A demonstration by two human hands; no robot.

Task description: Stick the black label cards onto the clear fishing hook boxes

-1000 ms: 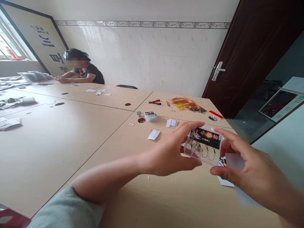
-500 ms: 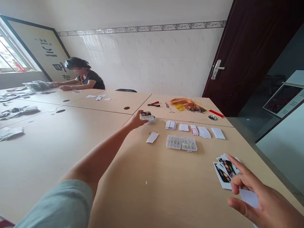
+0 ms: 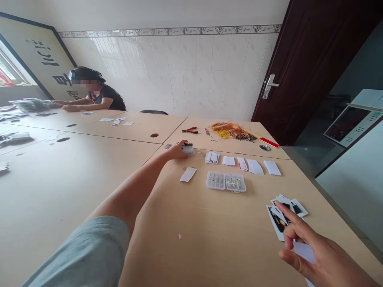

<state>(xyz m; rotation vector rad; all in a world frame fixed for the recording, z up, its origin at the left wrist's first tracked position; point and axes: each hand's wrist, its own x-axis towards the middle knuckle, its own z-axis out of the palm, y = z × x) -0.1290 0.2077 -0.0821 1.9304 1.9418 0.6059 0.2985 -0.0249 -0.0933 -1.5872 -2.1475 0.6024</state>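
Note:
At the end of my outstretched left arm, my left hand grips a small clear plastic box with a dark printed label, fingers on its left side. Nearer me lies an open clear compartment box holding small metal and yellow-green pieces. My right hand hovers at the lower right, index finger and thumb apart. A white card shows inside its palm, apparently held by the lower fingers, which are hidden. Just beyond this hand is a loose pile of black-and-white printed cards.
White paper stacks form a row behind the open box. A single slip lies left of it. Farther back are red-handled pliers and an orange wire bundle. Another person sits at the far left.
My left hand has lowered and turned the small box, which now sits flatter. My right hand has moved slightly left and down, the white card moving along with it. The view has shifted slightly.

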